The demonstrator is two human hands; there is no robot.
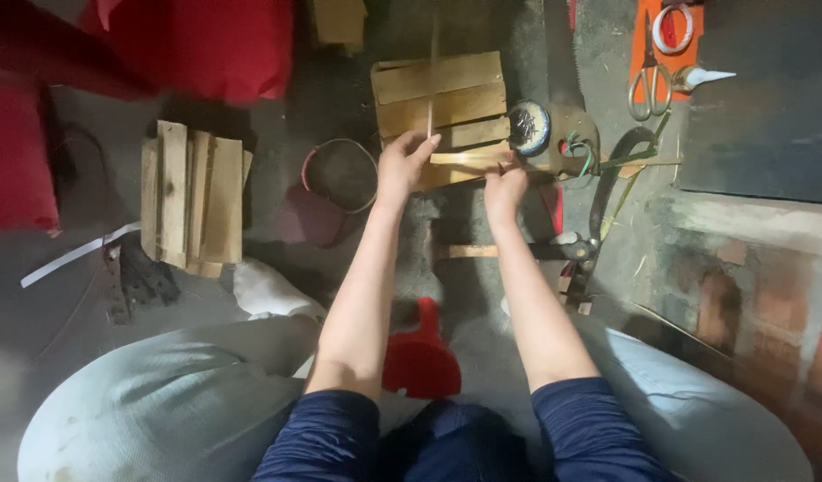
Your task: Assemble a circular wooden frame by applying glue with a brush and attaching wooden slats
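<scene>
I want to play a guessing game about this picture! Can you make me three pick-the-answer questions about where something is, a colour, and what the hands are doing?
1. Where are the metal scissors?
A. on the orange mat at top right
B. on the stack of planks at left
C. in the round pot

2. What colour is the plastic stool between the person's knees?
A. green
B. red
C. yellow

3. What are the left hand and right hand doing?
A. resting on the knees
B. holding the scissors
C. holding thin pale bamboo strips over the small wooden pallet

Answers: 1 A, the scissors lie on the orange mat. 2 B, the stool is bright red. 3 C, both hands grip the strips above the pallet.
</scene>
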